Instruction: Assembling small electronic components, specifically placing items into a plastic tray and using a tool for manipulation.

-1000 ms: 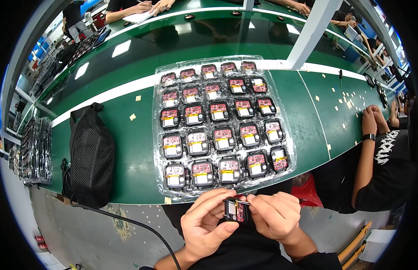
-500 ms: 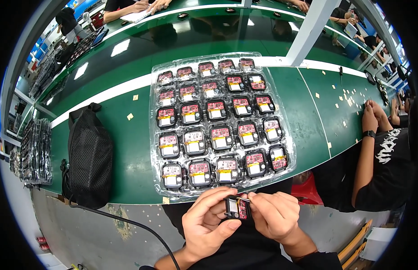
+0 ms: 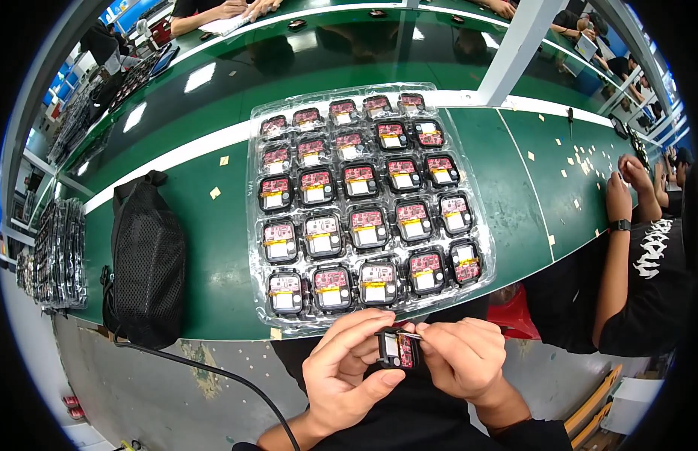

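Between the thumb and fingers of my left hand (image 3: 347, 376) is a small black electronic device housing (image 3: 395, 350), tilted on edge. Its open face shows a red circuit board and a silver block. My right hand (image 3: 460, 359) is closed in a pinch on a thin metal-looking tool (image 3: 411, 334), whose tip meets the upper rim of the housing; its exact kind is too small to make out. Just beyond my hands, a clear plastic tray (image 3: 259, 304) bears rows of similar open housings (image 3: 366, 228) with red boards, silver blocks and yellow tape.
A black mesh bag (image 3: 147, 263) lies left on the green table (image 3: 221, 248), and a black cable (image 3: 213, 368) hangs below it. Stacked trays (image 3: 57, 259) stand far left. At right a co-worker's arm (image 3: 613, 270) reaches over scattered paper bits (image 3: 585, 164). A grey post (image 3: 514, 56) rises behind.
My hands keep the same hold, with only a slight shift of the right hand and the tool against the housing. The co-worker's hands at right have moved apart a little.
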Motion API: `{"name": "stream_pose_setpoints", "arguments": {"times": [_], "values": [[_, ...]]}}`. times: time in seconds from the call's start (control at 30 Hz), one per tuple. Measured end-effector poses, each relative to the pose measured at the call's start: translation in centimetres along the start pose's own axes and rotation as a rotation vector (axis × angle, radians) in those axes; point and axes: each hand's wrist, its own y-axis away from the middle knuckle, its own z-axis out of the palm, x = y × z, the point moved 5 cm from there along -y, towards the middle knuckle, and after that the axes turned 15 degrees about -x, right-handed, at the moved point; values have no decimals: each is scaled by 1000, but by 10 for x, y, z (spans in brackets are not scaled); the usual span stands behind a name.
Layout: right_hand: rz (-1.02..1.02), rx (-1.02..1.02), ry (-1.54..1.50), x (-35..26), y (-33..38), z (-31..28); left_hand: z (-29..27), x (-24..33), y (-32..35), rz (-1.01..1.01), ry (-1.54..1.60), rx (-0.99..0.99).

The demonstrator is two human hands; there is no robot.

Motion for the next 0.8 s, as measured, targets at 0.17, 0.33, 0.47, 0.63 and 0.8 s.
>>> {"name": "stream_pose_setpoints", "arguments": {"times": [0.17,0.33,0.47,0.63,0.8], "values": [[-1,-28,3,-1,-2,-1,0,0,1,-15,-21,0],[2,-8,56,-5,-1,-1,1,1,1,7,-19,10],[0,-8,88,-6,0,-1,2,2,2,21,-21,9],[-6,21,62,-5,3,2,3,2,3,12,-53,3],[-23,5,110,-5,3,4,2,1,3,7,-49,16]]}}
